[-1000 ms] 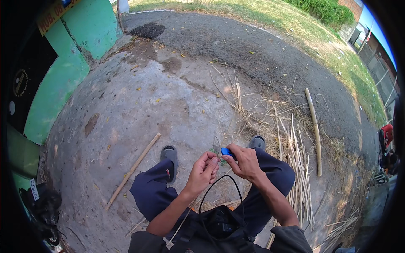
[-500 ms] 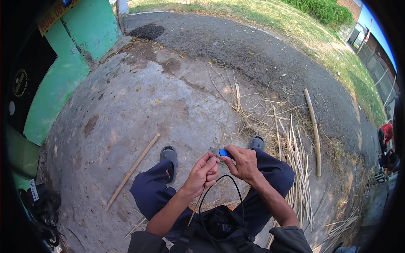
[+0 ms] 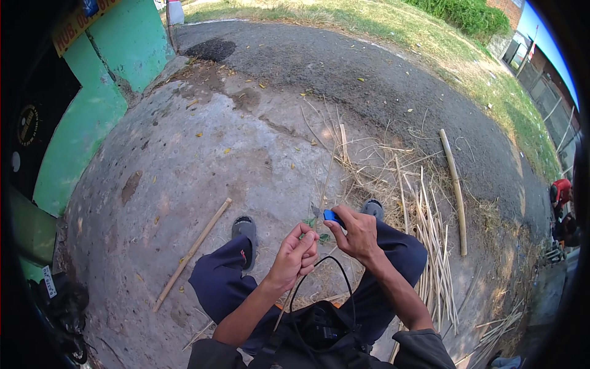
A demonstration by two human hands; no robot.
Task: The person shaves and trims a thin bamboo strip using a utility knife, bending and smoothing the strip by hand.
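Observation:
My left hand (image 3: 297,253) is closed with its fingertips pinched around a thin bamboo strip (image 3: 281,312), whose lower part slants down toward my lap. A longer stretch of thin strip (image 3: 328,175) rises beyond my hands; whether it is the same piece I cannot tell. In my right hand (image 3: 356,232) is a knife (image 3: 332,216) with a blue handle. Its short grey blade points away to the upper left, a little apart from my left fingertips. Small green leaves (image 3: 324,238) show on the ground between my hands.
Split bamboo strips (image 3: 430,246) lie heaped beside my right leg, with thin shavings (image 3: 375,169) beyond. A thick bamboo pole (image 3: 455,190) lies farther right, and a thinner stick (image 3: 193,252) on the left. A person in red (image 3: 560,192) is at the far right edge.
My right hand and the knife have drawn slightly right, so the blade is now apart from my left fingertips. Green leaves have come into view there. My left hand stays closed in nearly the same place.

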